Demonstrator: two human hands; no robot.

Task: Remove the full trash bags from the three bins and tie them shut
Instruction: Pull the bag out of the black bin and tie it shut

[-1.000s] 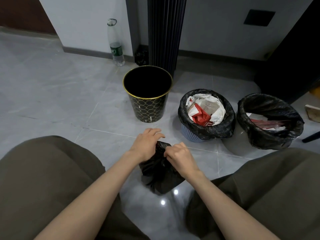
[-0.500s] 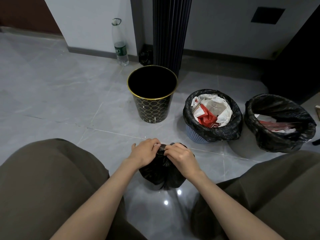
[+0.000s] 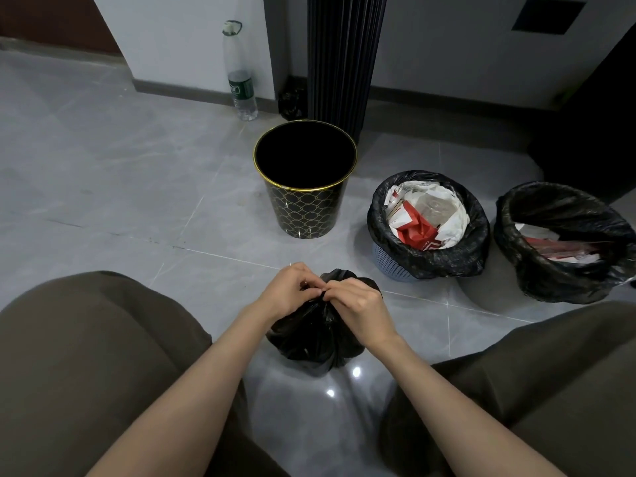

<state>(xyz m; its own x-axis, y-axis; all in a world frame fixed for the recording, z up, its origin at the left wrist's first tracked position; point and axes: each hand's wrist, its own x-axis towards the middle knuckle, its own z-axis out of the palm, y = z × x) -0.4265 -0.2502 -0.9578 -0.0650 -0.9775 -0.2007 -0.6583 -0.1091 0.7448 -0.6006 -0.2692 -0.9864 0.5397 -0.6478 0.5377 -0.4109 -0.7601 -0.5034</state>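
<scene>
Crinkly black trash bag point(image 3: 311, 339), neck bunched, pinched by left hand point(image 3: 288, 292) & right hand point(image 3: 358, 306) fingers.

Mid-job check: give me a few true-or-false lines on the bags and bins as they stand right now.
The left hand and right hand pinch the gathered neck of the loose bag. True.
The gold-rimmed bin has a bag in it. False: no bag shows in it.
The middle bag holds red and white trash. True.
The rightmost bag is tied shut. False: it is open, folded over its bin's rim.
The bottle lies on its side. False: it stands upright.
</scene>
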